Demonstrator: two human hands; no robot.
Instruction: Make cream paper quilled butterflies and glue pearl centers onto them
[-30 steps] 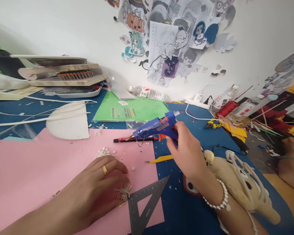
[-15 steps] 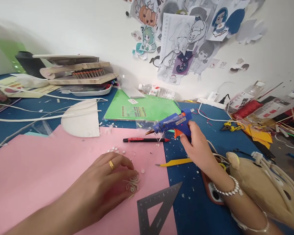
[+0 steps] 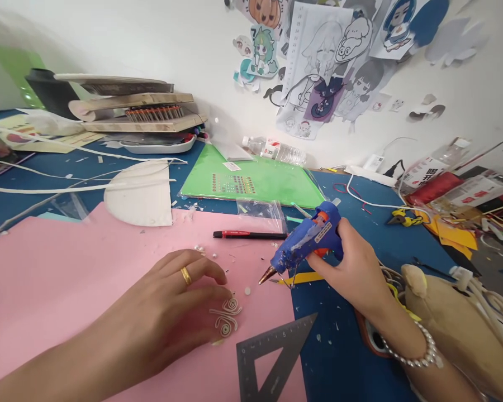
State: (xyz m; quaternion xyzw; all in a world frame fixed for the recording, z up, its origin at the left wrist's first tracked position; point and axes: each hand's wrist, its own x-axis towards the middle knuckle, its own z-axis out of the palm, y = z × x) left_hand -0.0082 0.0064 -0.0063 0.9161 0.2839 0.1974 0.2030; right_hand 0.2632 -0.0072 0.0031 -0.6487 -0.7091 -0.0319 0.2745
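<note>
A blue counter (image 3: 327, 363) is covered at the near left by a pink sheet (image 3: 88, 268), over which two bare hands are seen. By the right hand (image 3: 354, 268) a blue glue gun (image 3: 308, 240) is grasped at the handle, its nozzle aimed down and leftward, raised near the sheet's right edge. By the left hand (image 3: 174, 307) a small scroll of pale cord (image 3: 228, 317) is bracketed on the pink sheet, thumb and index finger set at its two coiled ends; whether it is pinched or only touched cannot be told. Between nozzle and scroll a narrow strip of pink is left open, with one white disc (image 3: 247, 291) in it. On the near side this gap is bounded by a grey set square (image 3: 276, 338), whose pointed corner is carried past the sheet's right edge. The same edge is crossed farther up by yellow tweezers (image 3: 305, 277), partly hidden behind the gun. Beyond them a black-and-red pen (image 3: 249, 235) is laid nearly level. A wide stretch of pink is spread left of the left hand, its far edge overlapped by a half-round white card (image 3: 140, 195). At the right forearm, room is narrowed by a plush toy (image 3: 448, 312)
</note>
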